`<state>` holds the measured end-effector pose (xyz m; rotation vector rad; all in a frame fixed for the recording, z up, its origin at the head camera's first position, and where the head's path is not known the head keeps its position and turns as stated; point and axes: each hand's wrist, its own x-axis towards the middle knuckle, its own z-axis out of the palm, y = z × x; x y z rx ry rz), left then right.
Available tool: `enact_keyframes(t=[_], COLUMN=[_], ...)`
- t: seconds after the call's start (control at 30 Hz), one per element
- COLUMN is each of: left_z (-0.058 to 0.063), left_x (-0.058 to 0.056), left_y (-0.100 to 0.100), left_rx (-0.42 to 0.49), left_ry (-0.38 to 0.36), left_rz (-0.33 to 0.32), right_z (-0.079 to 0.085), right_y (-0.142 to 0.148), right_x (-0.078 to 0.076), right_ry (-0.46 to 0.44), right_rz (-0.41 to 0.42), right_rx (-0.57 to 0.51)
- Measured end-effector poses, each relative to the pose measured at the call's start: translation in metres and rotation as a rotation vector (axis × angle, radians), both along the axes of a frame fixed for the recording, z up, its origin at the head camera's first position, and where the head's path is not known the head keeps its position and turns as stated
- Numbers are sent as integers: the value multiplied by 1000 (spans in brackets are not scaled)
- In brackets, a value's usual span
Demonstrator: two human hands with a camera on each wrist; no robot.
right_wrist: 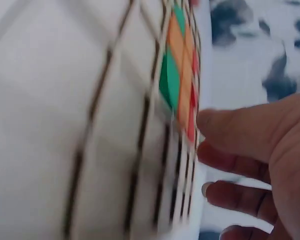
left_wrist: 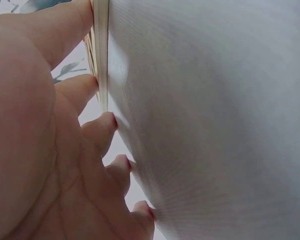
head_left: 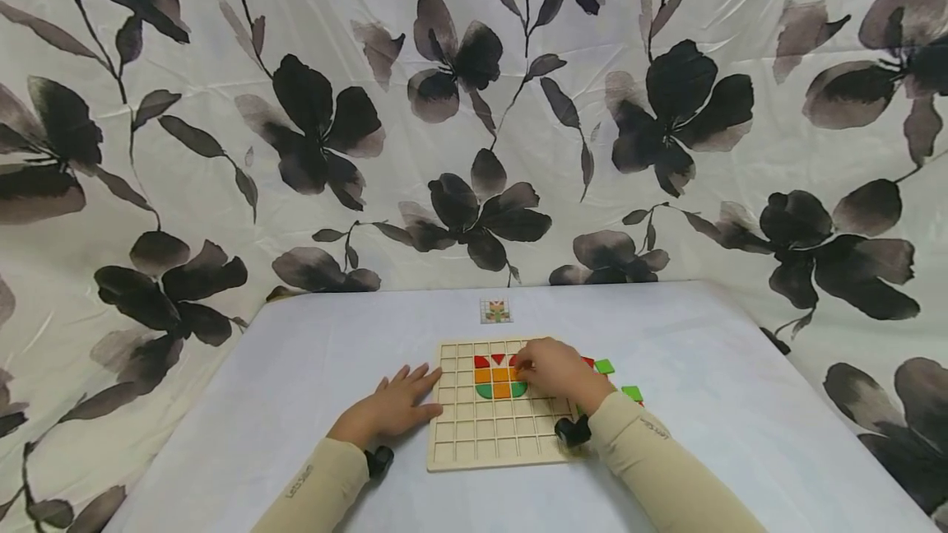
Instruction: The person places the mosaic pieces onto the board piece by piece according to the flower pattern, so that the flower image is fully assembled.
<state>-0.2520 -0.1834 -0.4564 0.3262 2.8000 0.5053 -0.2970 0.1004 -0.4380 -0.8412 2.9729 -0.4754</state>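
Two beige sleeves (head_left: 314, 488) lie nearest. One floral cloth (head_left: 452, 81) spreads behind one white table (head_left: 296, 385), which bears one gridded board (head_left: 459, 438). Reading the board as a clock, the left hand (head_left: 388, 405) touches its edge at nine, grip spread apart; the right hand (head_left: 555, 368) reaches over two o'clock, grip curled, though I cannot tell whether it pinches anything. One patterned card (head_left: 496, 311) lies beyond twelve. Towards twelve within the board sit four orange pieces (head_left: 501, 390), three red pieces (head_left: 482, 362) and two green pieces (head_left: 484, 391). Two loose green squares (head_left: 605, 366) lie outside, between two and three.
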Motion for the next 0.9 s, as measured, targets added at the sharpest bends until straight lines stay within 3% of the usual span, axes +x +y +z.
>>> enact_keyframes(t=[0.13,0.3,0.5,0.9], left_z=[1,1,1,0], left_x=[-1,0,0,0], left_y=[-1,-2,-2,-1], left_rx=[-2,-4,4,11], left_ry=[0,-3,-5,6], left_rz=[-2,5,11,6], right_z=[3,2,-4,-6], right_y=[34,75,104,116], right_x=[-9,-16,-16,-12], right_ry=[-41,-117,-239,-239], right_rz=[-168,-265,-271,-297], right_rx=[46,54,17,6])
